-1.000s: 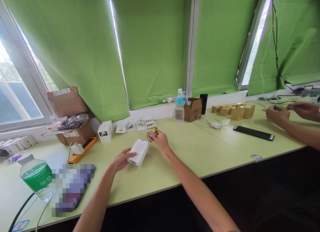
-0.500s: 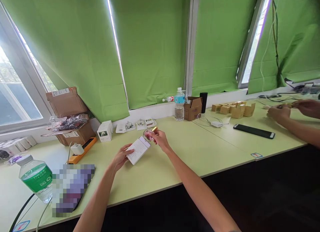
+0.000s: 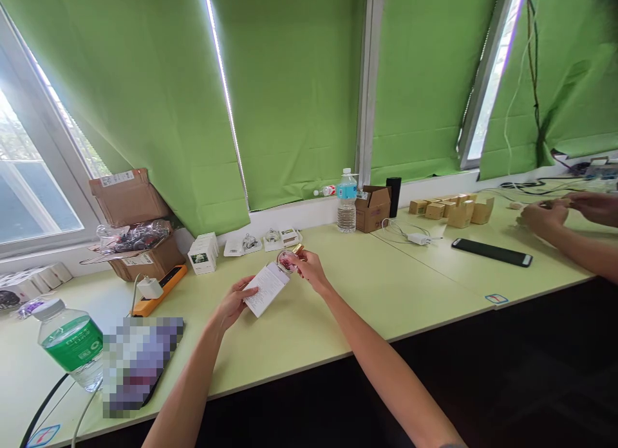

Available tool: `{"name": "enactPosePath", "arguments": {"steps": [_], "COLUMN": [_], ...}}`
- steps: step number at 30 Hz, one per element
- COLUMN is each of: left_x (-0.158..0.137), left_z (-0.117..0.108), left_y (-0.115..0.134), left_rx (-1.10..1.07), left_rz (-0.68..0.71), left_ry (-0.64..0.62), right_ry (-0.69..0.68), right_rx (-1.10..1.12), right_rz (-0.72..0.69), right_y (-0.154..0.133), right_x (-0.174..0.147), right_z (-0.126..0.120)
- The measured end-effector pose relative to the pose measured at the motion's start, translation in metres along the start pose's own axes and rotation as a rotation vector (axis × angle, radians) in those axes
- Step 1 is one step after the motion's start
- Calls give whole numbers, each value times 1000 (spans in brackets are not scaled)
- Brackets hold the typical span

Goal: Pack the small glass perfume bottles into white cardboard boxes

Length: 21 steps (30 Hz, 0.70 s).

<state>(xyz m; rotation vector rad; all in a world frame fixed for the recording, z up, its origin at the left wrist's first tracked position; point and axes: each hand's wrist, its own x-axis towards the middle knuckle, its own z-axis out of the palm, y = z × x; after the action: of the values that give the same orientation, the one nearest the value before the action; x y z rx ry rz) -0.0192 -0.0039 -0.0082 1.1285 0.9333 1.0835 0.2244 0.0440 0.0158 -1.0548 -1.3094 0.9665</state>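
Over a pale desk (image 3: 396, 293), my left hand (image 3: 234, 302) curls around the lower side of a white box (image 3: 265, 291), thumb across its printed face, while the bent fingers of my right hand (image 3: 310, 270) pinch a round clear piece (image 3: 285, 260), pink inside, with a gold end (image 3: 298, 249). The piece sits right at the box's upper end; whether the two touch, I cannot tell. Both are well in from the desk's front edge, which passes beneath my forearms. Desk surface stretches rightward from my right wrist to one black slab (image 3: 492, 252) lying near that edge, and a narrower band separates the box from the packages behind. Two bottles stand: one green-labelled (image 3: 72, 346) near my left, one blue-labelled (image 3: 346, 203) toward the wall. Two clear round pieces (image 3: 250, 244) lie in white packaging at the back. One orange power strip (image 3: 168, 282) is at left; small tan boxes (image 3: 435, 211) overlap too closely to count. At far right, a co-worker's two hands (image 3: 546, 217) meet over the desk.
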Motion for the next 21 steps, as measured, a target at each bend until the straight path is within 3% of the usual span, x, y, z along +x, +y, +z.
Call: {"name": "enactPosePath", "arguments": {"steps": [10, 21], "left_x": [1, 9], "left_z": [0, -4], "left_y": [-1, -9], "left_rx": [-5, -56], "left_rz": [17, 22], "left_ry": [-11, 75], "right_ry": [-56, -130], "right_rx": [22, 65], "right_rz": [3, 5], "right_y": [-2, -4], "right_x": [-2, -7], "right_z": [1, 5]}}
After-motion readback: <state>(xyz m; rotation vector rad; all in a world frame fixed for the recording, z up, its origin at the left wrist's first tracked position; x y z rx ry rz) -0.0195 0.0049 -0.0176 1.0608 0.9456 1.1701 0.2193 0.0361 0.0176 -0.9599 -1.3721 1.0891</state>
